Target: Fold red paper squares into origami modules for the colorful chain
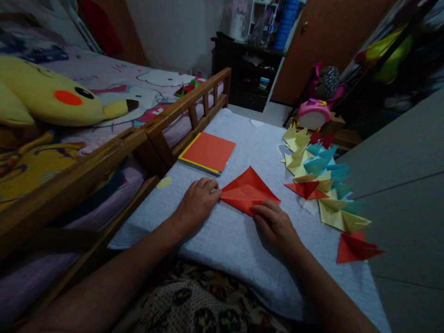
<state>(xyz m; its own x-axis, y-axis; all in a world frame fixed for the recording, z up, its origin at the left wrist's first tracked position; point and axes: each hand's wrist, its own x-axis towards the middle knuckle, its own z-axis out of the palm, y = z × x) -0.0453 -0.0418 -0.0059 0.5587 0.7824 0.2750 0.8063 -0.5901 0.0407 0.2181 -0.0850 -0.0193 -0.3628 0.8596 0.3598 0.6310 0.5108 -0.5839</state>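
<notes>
A sheet of red origami paper (247, 187) lies on the cloth-covered table in front of me, creased and shaped like a wide diamond. At its left corner, my left hand (198, 200) has its fingers curled together and closed on the tip. My right hand (275, 225) pinches the lower right edge, with the fingers on top and the thumb near the underside. Just beyond my left hand sits a stack of square coloured paper (210, 150), orange on top with a yellow edge showing.
Folded paper pieces (333, 210) in yellow, blue and red stand in rows along the table's right side. A wooden bed rail (142, 138) borders the left, with a yellow plush toy (52, 99) behind it. A grey panel (409, 199) rises at right.
</notes>
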